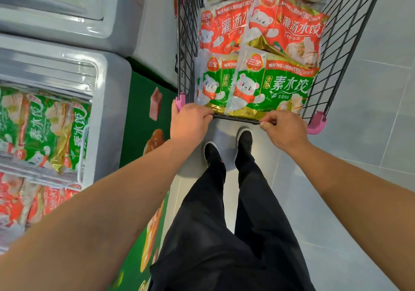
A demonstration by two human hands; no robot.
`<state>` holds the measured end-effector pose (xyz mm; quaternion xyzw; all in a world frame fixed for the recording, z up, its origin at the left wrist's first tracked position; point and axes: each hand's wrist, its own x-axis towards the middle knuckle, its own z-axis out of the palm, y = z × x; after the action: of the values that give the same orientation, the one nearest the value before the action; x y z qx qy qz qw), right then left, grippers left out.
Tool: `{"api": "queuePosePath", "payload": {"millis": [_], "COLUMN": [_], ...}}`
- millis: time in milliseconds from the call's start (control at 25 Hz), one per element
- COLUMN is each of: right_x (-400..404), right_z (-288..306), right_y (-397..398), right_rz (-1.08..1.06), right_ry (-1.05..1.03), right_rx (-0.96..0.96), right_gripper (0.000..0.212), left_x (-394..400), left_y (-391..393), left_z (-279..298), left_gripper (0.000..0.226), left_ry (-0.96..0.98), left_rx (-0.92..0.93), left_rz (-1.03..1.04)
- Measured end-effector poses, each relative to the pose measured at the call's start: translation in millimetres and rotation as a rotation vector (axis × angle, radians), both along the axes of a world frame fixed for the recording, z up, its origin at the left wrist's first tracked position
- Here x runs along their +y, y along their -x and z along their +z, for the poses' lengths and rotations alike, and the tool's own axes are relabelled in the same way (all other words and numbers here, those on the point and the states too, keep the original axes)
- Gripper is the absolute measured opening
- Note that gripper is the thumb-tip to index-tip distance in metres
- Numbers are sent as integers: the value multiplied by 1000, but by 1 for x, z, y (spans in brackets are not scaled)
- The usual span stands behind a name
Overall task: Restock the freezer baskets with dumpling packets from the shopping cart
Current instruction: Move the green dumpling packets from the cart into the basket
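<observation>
While both hands gripped the shopping cart [332, 43] handle — the left hand [189, 122] curled round it near the pink corner, the right hand [284, 129] pinching the bar — the cart was full of dumpling packets [274, 88]. Left of the cart, the freezer baskets [42, 133] looked largely stocked already — so most restocking seemed undone. Right of the cart lay open tiled floor [370, 111].

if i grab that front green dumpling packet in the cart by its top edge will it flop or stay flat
Probably flops: the green packet is thin glossy film with a crinkled clear edge. The lumpy contents would likely sag toward the bottom. The shiny plastic may be slippery, so a pinch could slide.
</observation>
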<state>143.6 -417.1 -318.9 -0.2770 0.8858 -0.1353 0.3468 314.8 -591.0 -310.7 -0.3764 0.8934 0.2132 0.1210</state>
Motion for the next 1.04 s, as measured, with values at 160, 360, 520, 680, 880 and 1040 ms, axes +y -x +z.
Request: {"api": "queuePosePath", "payload": {"millis": [160,360,520,680,880,1040], "right_x": [-3,-8,-10,-8,-9,-23], "right_z": [4,6,14,8,3,0], "right_y": [-11,-4,14,42,63,61], "right_rz": [7,92,58,-63,-128,-188], "right_ry": [-34,-85,17,43,29,30], "right_rx": [-22,-147,-212,-161,-118,-111], "right_gripper": [10,10,11,18,19,26], "left_x": [-2,3,11,9,3,-24], "left_y": [-10,-1,24,82,119,108], "left_z": [6,16,26,17,-9,-11], "left_gripper": [22,24,29,45,17,13], "left_ry": [-6,-7,30,-303,-428,-344], "left_rx": [-44,-213,-135,-19,-35,-74], "left_rz": [10,63,107,328,537,504]}}
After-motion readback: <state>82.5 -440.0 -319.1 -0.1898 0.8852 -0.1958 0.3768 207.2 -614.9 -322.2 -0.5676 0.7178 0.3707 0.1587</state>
